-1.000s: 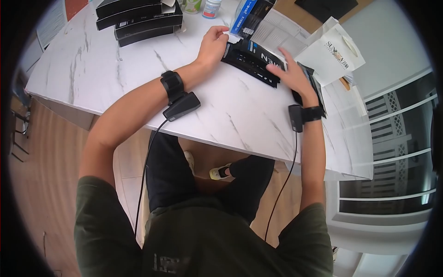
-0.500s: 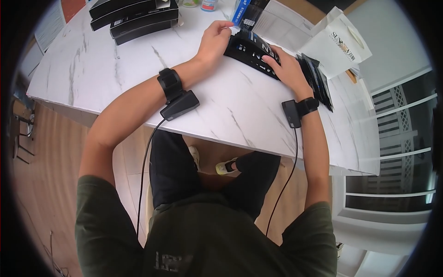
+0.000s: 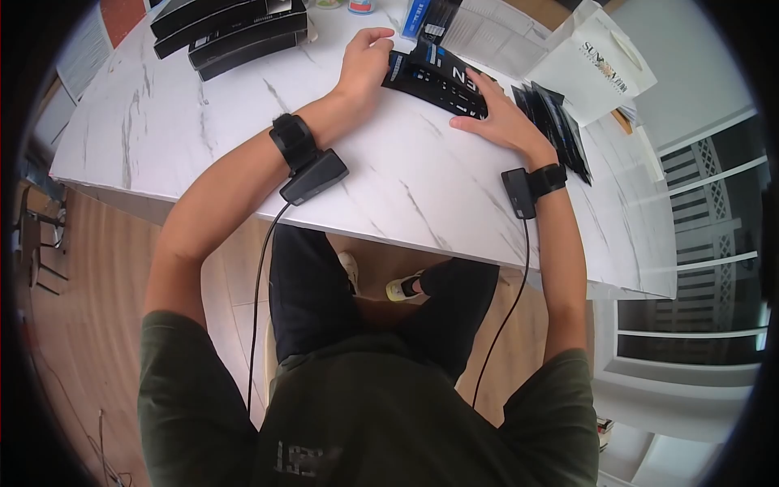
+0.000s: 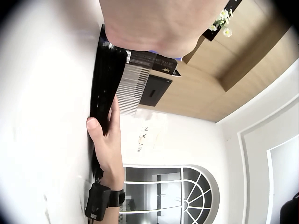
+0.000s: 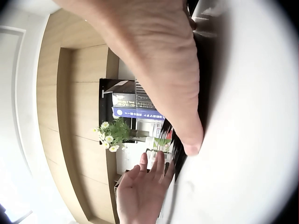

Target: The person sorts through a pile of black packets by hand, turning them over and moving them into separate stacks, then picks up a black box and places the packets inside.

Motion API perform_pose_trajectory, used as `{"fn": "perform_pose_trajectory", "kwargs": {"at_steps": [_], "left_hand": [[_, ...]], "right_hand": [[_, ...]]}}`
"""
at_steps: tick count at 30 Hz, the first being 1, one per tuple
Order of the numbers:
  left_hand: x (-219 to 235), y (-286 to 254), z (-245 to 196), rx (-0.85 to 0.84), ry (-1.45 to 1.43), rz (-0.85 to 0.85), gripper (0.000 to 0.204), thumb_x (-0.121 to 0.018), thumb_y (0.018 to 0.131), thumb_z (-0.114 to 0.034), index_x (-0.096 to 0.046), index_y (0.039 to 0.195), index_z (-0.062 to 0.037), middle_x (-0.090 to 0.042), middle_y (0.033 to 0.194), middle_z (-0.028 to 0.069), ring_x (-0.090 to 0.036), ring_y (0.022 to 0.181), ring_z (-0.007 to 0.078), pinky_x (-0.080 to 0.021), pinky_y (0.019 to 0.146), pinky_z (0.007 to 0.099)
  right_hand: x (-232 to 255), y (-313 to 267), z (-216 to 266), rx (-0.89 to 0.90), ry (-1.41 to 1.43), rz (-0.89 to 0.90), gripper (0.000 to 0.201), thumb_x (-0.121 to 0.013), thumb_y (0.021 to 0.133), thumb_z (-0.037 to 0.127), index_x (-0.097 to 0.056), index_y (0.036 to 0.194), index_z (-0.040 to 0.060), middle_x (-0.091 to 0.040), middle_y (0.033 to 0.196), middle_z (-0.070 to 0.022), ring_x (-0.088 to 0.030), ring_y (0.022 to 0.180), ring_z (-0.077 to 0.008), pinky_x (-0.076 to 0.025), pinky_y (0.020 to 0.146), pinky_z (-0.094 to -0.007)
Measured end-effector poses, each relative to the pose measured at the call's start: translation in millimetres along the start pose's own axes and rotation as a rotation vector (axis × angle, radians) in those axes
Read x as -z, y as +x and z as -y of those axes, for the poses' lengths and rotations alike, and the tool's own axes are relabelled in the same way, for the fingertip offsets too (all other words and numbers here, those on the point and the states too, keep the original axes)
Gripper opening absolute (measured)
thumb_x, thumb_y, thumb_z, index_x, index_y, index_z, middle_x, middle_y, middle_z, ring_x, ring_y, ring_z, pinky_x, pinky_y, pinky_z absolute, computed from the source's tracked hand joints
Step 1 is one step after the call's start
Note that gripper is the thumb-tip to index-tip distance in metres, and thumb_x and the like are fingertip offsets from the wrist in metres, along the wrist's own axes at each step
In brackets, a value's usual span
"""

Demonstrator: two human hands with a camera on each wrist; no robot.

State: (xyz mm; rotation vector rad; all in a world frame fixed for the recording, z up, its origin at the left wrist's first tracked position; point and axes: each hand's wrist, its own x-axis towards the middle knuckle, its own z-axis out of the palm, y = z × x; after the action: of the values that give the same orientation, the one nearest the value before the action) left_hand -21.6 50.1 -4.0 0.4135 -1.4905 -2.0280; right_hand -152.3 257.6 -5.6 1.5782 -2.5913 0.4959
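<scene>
A stack of flat black packets with white and blue lettering [image 3: 434, 85] lies on the marble-patterned table between both hands. At its left end is my left hand [image 3: 365, 66], palm turned toward the packets; the right wrist view shows that hand [image 5: 142, 196] with loosely extended fingers close to the stack's end. My right hand [image 3: 507, 122] spans the opposite end, its thumb spread along the near edge and its straight fingers over the far side. The left wrist view shows the same right hand [image 4: 108, 144] against the black stack [image 4: 106, 79], partly covering it.
More black packets [image 3: 552, 122] lie fanned out right of my right hand, beside a white paper bag [image 3: 596, 73]. Several long black boxes [image 3: 247, 45] are piled at the back left. Behind the stack stand a blue box [image 3: 415, 18] and a ribbed, translucent holder [image 3: 495, 40].
My right hand has come down from above onto the stack's right end, then spread its thumb away from the fingers. The left hand stays at the left end.
</scene>
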Motion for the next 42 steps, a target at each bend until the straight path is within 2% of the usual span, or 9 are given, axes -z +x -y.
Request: {"fn": "perform_pose_trajectory", "kwargs": {"at_steps": [3, 8, 12, 18, 24, 30, 35, 39, 42], "left_hand": [[3.8, 3.9, 4.9, 0.021, -0.084, 0.054, 0.028, -0.045, 0.091, -0.012, -0.052, 0.116, -0.0017, -0.049, 0.114, 0.0123, -0.043, 0.117, 0.0201, -0.037, 0.101, 0.0393], [0.7, 4.3, 6.3, -0.014, -0.055, 0.042, 0.028, -0.046, 0.090, -0.012, -0.052, 0.116, -0.0015, -0.049, 0.109, 0.0092, -0.047, 0.101, 0.0159, -0.040, 0.091, 0.0325], [3.4, 3.5, 5.1, -0.033, 0.039, -0.023, 0.029, -0.047, 0.090, -0.013, -0.053, 0.117, -0.0035, -0.049, 0.103, 0.0057, -0.046, 0.089, 0.0122, -0.039, 0.079, 0.0270], [5.7, 12.9, 9.5, -0.016, 0.144, 0.023, 0.030, -0.048, 0.090, -0.016, -0.052, 0.118, -0.0060, -0.051, 0.104, 0.0053, -0.045, 0.089, 0.0124, -0.038, 0.076, 0.0258], [11.0, 13.4, -5.5, -0.038, 0.096, -0.043, 0.035, -0.047, 0.090, -0.015, -0.045, 0.123, -0.0036, -0.043, 0.120, 0.0100, -0.043, 0.110, 0.0189, -0.040, 0.091, 0.0392], [10.9, 14.8, -0.1, 0.160, -0.159, 0.000, 0.035, -0.045, 0.092, -0.015, -0.041, 0.120, 0.0047, -0.040, 0.119, 0.0131, -0.043, 0.115, 0.0243, -0.040, 0.097, 0.0497], [9.1, 14.5, 4.2, 0.209, -0.315, 0.018, 0.034, -0.044, 0.092, -0.013, -0.039, 0.118, 0.0069, -0.040, 0.115, 0.0147, -0.045, 0.110, 0.0253, -0.046, 0.094, 0.0464], [1.4, 4.4, -1.2, 0.254, -0.410, 0.156, 0.033, -0.043, 0.092, -0.012, -0.039, 0.116, 0.0088, -0.042, 0.112, 0.0149, -0.047, 0.106, 0.0260, -0.049, 0.093, 0.0427], [-2.1, -0.8, -1.9, 0.159, -0.215, 0.207, 0.033, -0.047, 0.091, -0.013, -0.043, 0.118, 0.0044, -0.044, 0.112, 0.0155, -0.048, 0.103, 0.0251, -0.048, 0.092, 0.0364]], "right_hand": [[5.3, -0.5, 7.3, 0.007, 0.018, -0.028, 0.083, -0.065, 0.076, 0.052, -0.038, 0.138, 0.0030, -0.041, 0.138, -0.0233, -0.040, 0.128, -0.0363, -0.036, 0.103, -0.0390], [9.6, 0.0, 9.5, 0.063, -0.132, -0.118, 0.056, -0.058, 0.086, 0.036, -0.047, 0.130, 0.0029, -0.058, 0.118, -0.0226, -0.057, 0.106, -0.0369, -0.045, 0.091, -0.0398], [12.7, 0.7, 13.1, 0.020, -0.207, -0.087, 0.049, -0.056, 0.088, 0.033, -0.050, 0.127, 0.0032, -0.062, 0.110, -0.0225, -0.059, 0.099, -0.0373, -0.047, 0.087, -0.0414], [8.7, 0.0, 0.9, 0.158, -0.186, -0.167, 0.042, -0.055, 0.089, 0.028, -0.053, 0.124, 0.0049, -0.062, 0.111, -0.0196, -0.060, 0.099, -0.0357, -0.047, 0.087, -0.0401], [14.7, -0.4, 5.6, 0.106, -0.036, -0.112, 0.033, -0.051, 0.092, 0.021, -0.057, 0.120, 0.0051, -0.060, 0.118, -0.0158, -0.058, 0.103, -0.0345, -0.047, 0.088, -0.0380], [9.8, 0.8, 4.2, 0.180, 0.010, -0.136, 0.038, -0.053, 0.091, 0.025, -0.055, 0.123, 0.0048, -0.057, 0.122, -0.0173, -0.056, 0.107, -0.0348, -0.045, 0.092, -0.0378], [8.8, -5.4, 16.9, 0.123, -0.036, -0.130, 0.050, -0.057, 0.088, 0.033, -0.049, 0.129, 0.0055, -0.056, 0.123, -0.0193, -0.052, 0.114, -0.0352, -0.042, 0.096, -0.0385], [3.2, -2.2, 17.8, 0.103, -0.068, -0.190, 0.047, -0.059, 0.086, 0.029, -0.051, 0.126, 0.0066, -0.059, 0.119, -0.0186, -0.057, 0.105, -0.0343, -0.046, 0.089, -0.0393], [1.9, 2.6, 14.5, 0.108, -0.183, -0.203, 0.038, -0.058, 0.084, 0.022, -0.055, 0.119, 0.0066, -0.061, 0.113, -0.0161, -0.062, 0.094, -0.0323, -0.049, 0.080, -0.0402]]}}
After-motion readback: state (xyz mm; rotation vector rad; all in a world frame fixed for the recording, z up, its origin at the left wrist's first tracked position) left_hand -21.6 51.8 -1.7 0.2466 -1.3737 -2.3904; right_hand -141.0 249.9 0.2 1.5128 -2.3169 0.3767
